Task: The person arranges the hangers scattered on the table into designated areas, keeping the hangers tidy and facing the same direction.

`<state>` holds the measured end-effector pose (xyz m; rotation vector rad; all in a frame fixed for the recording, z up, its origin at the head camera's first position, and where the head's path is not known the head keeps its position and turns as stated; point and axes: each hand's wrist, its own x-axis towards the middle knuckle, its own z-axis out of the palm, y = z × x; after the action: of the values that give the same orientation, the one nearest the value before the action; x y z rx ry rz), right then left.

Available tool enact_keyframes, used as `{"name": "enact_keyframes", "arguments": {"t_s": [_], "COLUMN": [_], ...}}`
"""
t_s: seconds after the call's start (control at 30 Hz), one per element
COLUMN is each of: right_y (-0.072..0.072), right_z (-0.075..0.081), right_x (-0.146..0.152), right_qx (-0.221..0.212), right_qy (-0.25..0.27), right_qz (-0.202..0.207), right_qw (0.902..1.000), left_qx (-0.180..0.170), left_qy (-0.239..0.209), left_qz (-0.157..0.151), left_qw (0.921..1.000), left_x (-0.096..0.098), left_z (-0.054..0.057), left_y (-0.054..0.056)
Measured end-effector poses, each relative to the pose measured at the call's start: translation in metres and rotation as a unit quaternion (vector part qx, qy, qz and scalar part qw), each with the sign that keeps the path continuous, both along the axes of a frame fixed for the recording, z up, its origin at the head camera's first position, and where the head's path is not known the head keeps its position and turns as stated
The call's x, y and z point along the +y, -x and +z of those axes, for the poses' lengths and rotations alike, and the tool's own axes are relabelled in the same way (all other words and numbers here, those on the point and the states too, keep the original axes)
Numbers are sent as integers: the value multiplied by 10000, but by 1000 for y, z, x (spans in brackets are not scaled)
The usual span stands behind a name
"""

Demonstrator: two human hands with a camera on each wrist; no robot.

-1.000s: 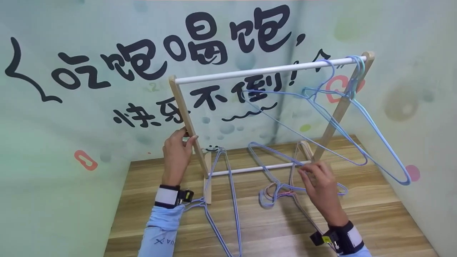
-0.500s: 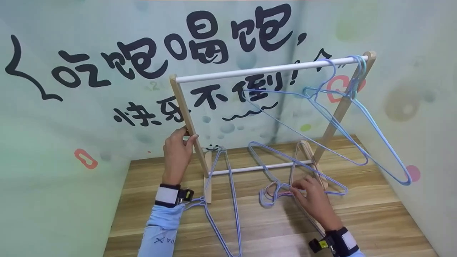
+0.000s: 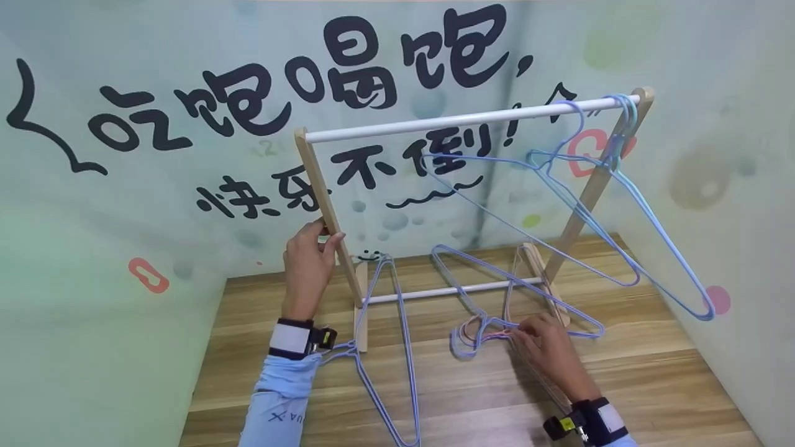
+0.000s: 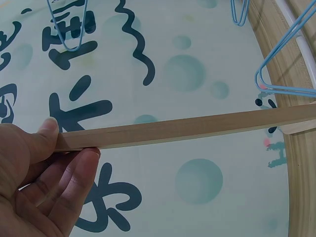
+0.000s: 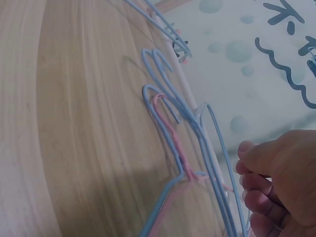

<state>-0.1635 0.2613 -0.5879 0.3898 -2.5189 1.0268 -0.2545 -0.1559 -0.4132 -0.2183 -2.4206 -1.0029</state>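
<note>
Well, left hand (image 3: 307,270): fingers and thumb pinch the wooden post (image 3: 319,186) partway up.
Right hand (image 3: 549,357): low over the bench (image 3: 472,403), fingers curled and drawn close together beside the pink hanger (image 5: 174,136) and the blue hangers (image 5: 211,168) lying with it; from here I can't tell whether they hold any wire.
Hung hangers (image 3: 661,230): hooked toward the right end of the top bar (image 3: 435,123).
Other hangers (image 3: 407,347): blue, lying across the lower bar (image 3: 428,294), near the left sleeve (image 3: 282,379).
</note>
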Motion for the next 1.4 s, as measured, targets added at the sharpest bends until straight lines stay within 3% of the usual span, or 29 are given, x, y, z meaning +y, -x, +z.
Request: {"name": "enact_keyframes", "arguments": {"t_s": [0.3, 0.5, 1.07, 1.4], "right_y": [6, 10, 16, 20], "right_z": [-10, -12, -20, -24], "right_x": [13, 23, 29, 29], "right_qx": [696, 551, 623, 1115], "right_qy": [-134, -270, -417, -564], "right_qz": [-200, -246, 169, 167], "right_qw": [9973, 9978, 9970, 9920], "left_qx": [86, 30, -109, 96], "left_qy": [46, 76, -53, 81], "left_qz": [-11, 7, -10, -2], "left_qw": [10000, 10000, 9999, 9999], "left_x": [-1, -2, -2, 0], "left_z": [-2, -3, -2, 0], "left_y": [0, 1, 0, 0]}}
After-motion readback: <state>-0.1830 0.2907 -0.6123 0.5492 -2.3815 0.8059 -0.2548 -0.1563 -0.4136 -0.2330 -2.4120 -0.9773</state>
